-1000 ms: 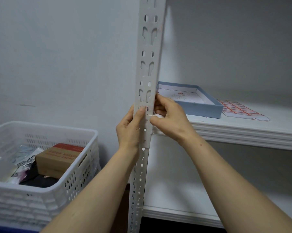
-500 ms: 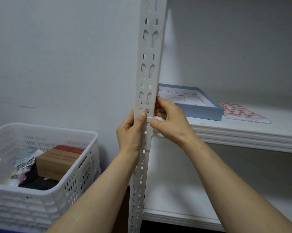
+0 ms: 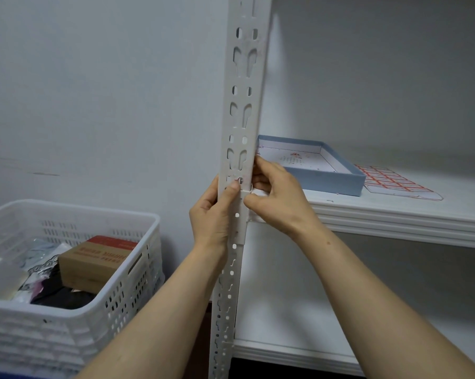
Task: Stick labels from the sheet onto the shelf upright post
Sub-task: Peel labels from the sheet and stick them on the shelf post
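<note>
The white slotted upright post (image 3: 244, 86) rises through the middle of the view. My left hand (image 3: 211, 214) wraps the post from the left, its thumb pressing a small white label (image 3: 235, 179) with a reddish edge onto the post face. My right hand (image 3: 278, 201) grips the post's right edge at the same height, fingers pinching where the label sits. The sheet of red-bordered labels (image 3: 392, 181) lies flat on the upper shelf (image 3: 395, 214), far to the right of both hands.
A shallow blue box (image 3: 326, 176) sits on the upper shelf just behind my right hand. A white plastic crate (image 3: 94, 302) holding a brown carton and bags stands on the left. The lower shelf (image 3: 299, 348) runs below. A grey wall is behind.
Both hands stay on the post at the same spot; the thumbs shift slightly while pressing the label. The view has drifted a little.
</note>
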Motion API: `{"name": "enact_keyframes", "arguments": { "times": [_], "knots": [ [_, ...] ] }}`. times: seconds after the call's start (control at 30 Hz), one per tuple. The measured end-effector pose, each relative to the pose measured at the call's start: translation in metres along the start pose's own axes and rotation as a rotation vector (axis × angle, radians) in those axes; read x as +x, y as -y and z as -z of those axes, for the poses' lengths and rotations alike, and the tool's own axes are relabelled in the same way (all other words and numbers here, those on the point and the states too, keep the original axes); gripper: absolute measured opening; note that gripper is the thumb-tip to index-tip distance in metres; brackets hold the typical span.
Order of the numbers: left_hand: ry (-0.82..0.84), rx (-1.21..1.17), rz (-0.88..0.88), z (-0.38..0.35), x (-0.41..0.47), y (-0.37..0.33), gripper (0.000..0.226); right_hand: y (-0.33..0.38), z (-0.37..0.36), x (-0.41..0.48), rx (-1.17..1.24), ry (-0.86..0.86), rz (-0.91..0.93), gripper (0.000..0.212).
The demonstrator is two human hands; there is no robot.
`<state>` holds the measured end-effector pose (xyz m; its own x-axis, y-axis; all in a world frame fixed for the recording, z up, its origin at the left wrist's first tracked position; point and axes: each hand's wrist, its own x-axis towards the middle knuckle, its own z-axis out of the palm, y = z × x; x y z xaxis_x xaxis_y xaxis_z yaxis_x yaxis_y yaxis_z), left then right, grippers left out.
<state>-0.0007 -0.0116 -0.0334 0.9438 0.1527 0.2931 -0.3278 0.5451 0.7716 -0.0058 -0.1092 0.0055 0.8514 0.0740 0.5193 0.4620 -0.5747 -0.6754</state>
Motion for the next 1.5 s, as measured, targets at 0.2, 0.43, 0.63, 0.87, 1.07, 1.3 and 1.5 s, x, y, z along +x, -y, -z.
{"name": "enact_keyframes", "arguments": {
  "times": [0.2,0.43,0.63,0.87,1.07,1.3,1.5],
  "knots": [
    [-0.042,-0.004,-0.013,-0.0033,0.0005,0.0021,0.022,-0.0009,-0.0005,0.0012,-0.007,0.000,-0.003,0.048],
    [-0.053,-0.037,0.022,-0.0040,0.0012,0.0008,0.024,-0.0014,-0.0013,0.0011,-0.012,-0.004,0.005,0.049],
    [-0.038,-0.047,0.038,-0.0041,0.0012,-0.0014,0.025,-0.0011,-0.0016,0.0012,-0.008,0.002,0.004,0.048],
    [-0.006,-0.036,0.025,-0.0015,0.0000,-0.0013,0.029,-0.0017,-0.0010,0.0012,-0.012,-0.008,-0.004,0.049],
    [-0.036,-0.028,-0.002,-0.0042,-0.0003,0.0007,0.028,-0.0017,-0.0017,0.0013,0.000,-0.008,0.004,0.047],
    [-0.060,-0.044,0.030,-0.0040,0.0021,0.0010,0.027,-0.0030,-0.0015,0.0017,-0.009,-0.015,0.014,0.045],
    [-0.061,-0.077,0.066,-0.0026,0.0052,0.0005,0.030,-0.0022,-0.0021,0.0017,-0.011,-0.013,0.030,0.045]
  ]
}}
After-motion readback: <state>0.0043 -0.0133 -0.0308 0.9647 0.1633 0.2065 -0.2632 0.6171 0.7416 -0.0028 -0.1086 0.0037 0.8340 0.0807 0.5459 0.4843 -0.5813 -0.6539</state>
